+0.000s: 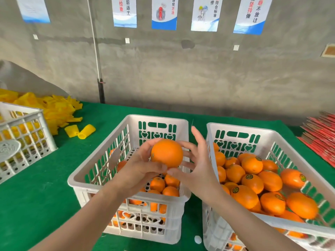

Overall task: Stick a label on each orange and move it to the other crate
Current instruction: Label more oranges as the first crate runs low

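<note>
The green table (pixel 45 196) carries 2 white crates side by side, plus a third crate (pixel 23 140) of yellow stuff at far left. The right crate (pixel 272 136) is the fuller one — its oranges (pixel 253 182) show dark round labels on top, so this looks like the finished pile. The left crate (pixel 101 160) holds fewer oranges (pixel 163 185), none with a label that shows, so these seem to be what is left.

Above the left crate, 1 orange (pixel 167 153) is up in the air between both hands. The left hand (pixel 139 169) is the grip that carries it, fingers and thumb curled round its left and under side. The right hand (pixel 195 165) has its fingertips against the far side, fingers loosely spread — likely pressing a label on, though no label shows on the face turned here.

By my judgement the job is well past halfway.
</note>
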Demonstrator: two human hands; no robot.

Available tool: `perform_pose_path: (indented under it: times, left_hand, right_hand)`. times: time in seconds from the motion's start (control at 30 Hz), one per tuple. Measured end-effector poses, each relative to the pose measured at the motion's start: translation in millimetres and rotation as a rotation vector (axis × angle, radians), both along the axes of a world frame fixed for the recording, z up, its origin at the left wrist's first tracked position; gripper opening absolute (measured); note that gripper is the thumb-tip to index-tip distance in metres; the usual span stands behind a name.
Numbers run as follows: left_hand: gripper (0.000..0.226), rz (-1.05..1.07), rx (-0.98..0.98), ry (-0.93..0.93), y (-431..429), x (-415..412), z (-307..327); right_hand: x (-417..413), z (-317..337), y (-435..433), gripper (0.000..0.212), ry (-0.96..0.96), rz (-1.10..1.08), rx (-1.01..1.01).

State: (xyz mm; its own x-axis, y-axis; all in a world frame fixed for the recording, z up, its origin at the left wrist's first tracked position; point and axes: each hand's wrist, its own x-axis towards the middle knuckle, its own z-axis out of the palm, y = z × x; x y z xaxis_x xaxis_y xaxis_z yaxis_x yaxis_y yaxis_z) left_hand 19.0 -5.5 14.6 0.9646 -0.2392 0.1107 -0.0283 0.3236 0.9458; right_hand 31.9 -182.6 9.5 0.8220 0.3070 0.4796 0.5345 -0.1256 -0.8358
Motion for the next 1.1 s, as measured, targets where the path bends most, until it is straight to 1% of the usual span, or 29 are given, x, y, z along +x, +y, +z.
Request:
perform_pose_path:
  times: [0.07, 0.13, 0.23, 0.33, 0.4, 0.47, 0.53, 0.6, 0.63, 0.73, 0.83, 0.93, 1.1]
  left_hand:
    - [0.073, 0.009, -0.007, -0.011, -13.8, -7.9, 2.7]
    - [0.08, 0.029, -0.042, -0.012, -29.5, -15.6, 4.4]
    - [0.072, 0.045, -0.065, -0.051, -60.1, -26.4, 2.8]
    - [0.069, 0.03, -0.136, -0.006, -85.5, -32.0, 2.8]
    - [0.066, 0.03, -0.22, 0.081, -95.7, -32.1, 8.5]
    - [0.067, 0.058, -0.306, 0.191, -103.9, -30.4, 13.7]
    - [0.065, 0.075, -0.334, 0.266, -112.7, -30.1, 14.6]
    - [0.056, 0.044, -0.324, 0.29, -121.6, -32.4, 12.8]
    - [0.053, 0.021, -0.31, 0.289, -125.3, -33.6, 11.4]
    - [0.053, -0.026, -0.25, 0.28, -133.9, -35.9, 8.6]
    - [0.054, -0.024, -0.161, 0.265, -139.1, -36.3, 5.7]
    - [0.055, -0.005, -0.095, 0.24, -141.2, -37.9, 3.9]
    - [0.05, 0.006, -0.085, 0.209, -142.6, -41.3, 3.3]
  right_hand:
    - [-10.2, 3.7, -13.8, 0.105, -0.02, -0.011, -0.017]
    - [-20.8, 4.2, -25.5, 0.104, -0.008, -0.062, 0.02]
    - [-33.2, 0.7, -37.6, 0.103, 0.017, -0.158, 0.104]
    - [-40.9, 4.2, -55.1, 0.097, 0.059, -0.179, 0.126]
    - [-45.2, 11.7, -73.1, 0.083, 0.121, -0.136, 0.127]
    - [-50.3, 21.0, -89.7, 0.058, 0.168, -0.126, 0.133]
    - [-55.2, 27.3, -100.3, 0.029, 0.206, -0.158, 0.18]
    - [-60.8, 30.3, -104.5, 0.014, 0.254, -0.152, 0.204]
    - [-63.2, 30.8, -105.4, 0.011, 0.272, -0.141, 0.194]
    - [-66.3, 30.4, -109.5, 0.015, 0.288, -0.131, 0.133]
    - [-65.6, 30.8, -113.6, 0.015, 0.275, -0.119, 0.066]
    - [-62.6, 30.8, -117.5, 0.014, 0.22, -0.124, -0.058]
    - [-57.7, 33.4, -121.5, 0.015, 0.089, -0.131, -0.247]
